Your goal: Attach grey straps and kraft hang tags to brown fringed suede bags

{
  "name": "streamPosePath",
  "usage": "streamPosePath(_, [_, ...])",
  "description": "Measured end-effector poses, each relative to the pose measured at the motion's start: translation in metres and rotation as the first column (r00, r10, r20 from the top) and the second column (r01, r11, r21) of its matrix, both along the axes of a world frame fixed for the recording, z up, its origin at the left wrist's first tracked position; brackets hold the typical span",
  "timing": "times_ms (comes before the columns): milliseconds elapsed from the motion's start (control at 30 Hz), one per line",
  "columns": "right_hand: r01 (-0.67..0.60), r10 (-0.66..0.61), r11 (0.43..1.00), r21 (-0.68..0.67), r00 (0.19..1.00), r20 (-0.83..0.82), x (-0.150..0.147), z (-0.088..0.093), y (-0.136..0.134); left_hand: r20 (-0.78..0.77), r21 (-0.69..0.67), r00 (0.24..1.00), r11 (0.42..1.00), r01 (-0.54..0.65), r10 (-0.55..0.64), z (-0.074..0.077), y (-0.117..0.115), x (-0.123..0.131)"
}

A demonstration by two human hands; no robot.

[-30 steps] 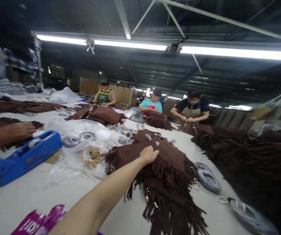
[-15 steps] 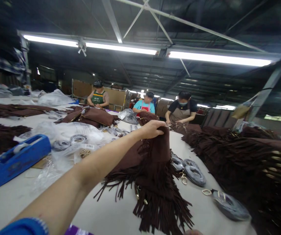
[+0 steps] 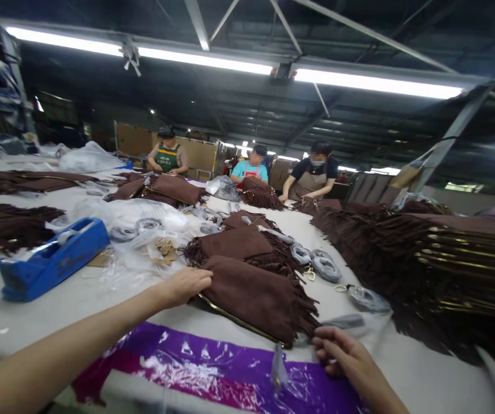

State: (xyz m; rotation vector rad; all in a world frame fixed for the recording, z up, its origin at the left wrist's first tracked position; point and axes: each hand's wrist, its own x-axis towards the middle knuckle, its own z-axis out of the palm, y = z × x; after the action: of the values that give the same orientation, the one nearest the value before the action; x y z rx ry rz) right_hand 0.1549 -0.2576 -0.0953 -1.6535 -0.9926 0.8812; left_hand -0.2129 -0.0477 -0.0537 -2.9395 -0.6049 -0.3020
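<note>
A dark brown fringed bag (image 3: 247, 296) lies flat in front of me, its gold zipper edge facing me and its fringe to the right. My left hand (image 3: 187, 284) is closed on its left edge, thumb hidden. Near the fringe at its right corner, my right hand (image 3: 345, 353) has its fingers curled together; what they hold, if anything, is hidden. Another brown fringed bag (image 3: 236, 244) lies just behind. Below the zipper spreads a shiny purple plastic sheet (image 3: 213, 356), with a small clear packet (image 3: 278, 368) on it.
A blue tape dispenser (image 3: 55, 259) and clear plastic bags (image 3: 130, 221) are on the left. Wrapped coiled straps (image 3: 325, 264) lie to the right, before a tall stack of fringed bags (image 3: 467, 270). Several co-workers, one in a green apron (image 3: 167, 158), are across the table.
The fringed bag has gone from being held up by my left hand to lying flat. My left hand has come down and left. My right hand has come fully into view.
</note>
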Motion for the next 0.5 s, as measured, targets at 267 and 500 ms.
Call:
streamPosePath(267, [-0.289, 0.137, 0.957, 0.023, 0.52, 0.843, -0.037, 0.02, 0.009, -0.032, -0.206, 0.991, 0.969, -0.135, 0.132, 0.034, -0.084, 0.069])
streamPosePath(500, [-0.294, 0.176, 0.944, -0.15, 0.067, 0.982, -0.041, -0.007, 0.027, -0.128, -0.226, 0.971, 0.948, -0.225, 0.2, -0.023, -0.145, 0.169])
